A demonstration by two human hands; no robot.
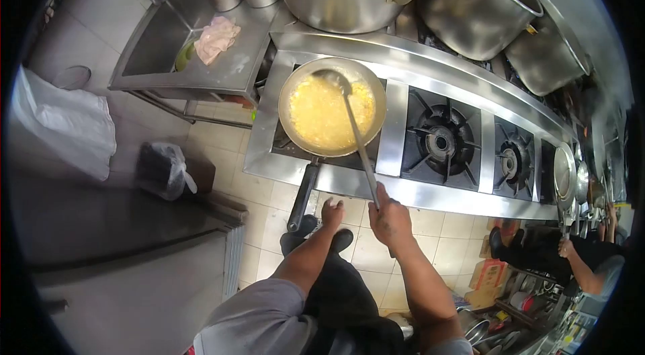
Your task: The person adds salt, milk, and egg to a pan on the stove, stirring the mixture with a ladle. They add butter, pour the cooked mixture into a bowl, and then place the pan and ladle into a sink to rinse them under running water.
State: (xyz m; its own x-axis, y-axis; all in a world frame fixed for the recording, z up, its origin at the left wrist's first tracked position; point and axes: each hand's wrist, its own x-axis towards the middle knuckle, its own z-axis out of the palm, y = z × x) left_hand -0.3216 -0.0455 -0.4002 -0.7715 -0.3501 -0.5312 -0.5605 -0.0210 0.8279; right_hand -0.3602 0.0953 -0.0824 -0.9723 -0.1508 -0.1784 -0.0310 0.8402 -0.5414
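Observation:
My right hand (pixel 390 222) is closed around the long handle of a metal ladle (pixel 357 128). The ladle's bowl rests in a frying pan (pixel 381 96), near its far side. Yellow, bubbling food (pixel 324 114), perhaps egg, spreads over the pan's bottom. The pan sits on the left burner, its black handle (pixel 305 195) pointing toward me. Just right of that handle hovers my left hand (pixel 332 212), apart from it, with loosely bent fingers, the thumb standing away and nothing visible in its grasp.
Two more burners (pixel 441 142) lie to the right on the steel stove. Large metal pots (pixel 349 9) line the back. At the left, a sink counter (pixel 245 53) holds bagged food and a pink cloth-like item (pixel 216 39). A co-worker's arm (pixel 581 268) shows at far right.

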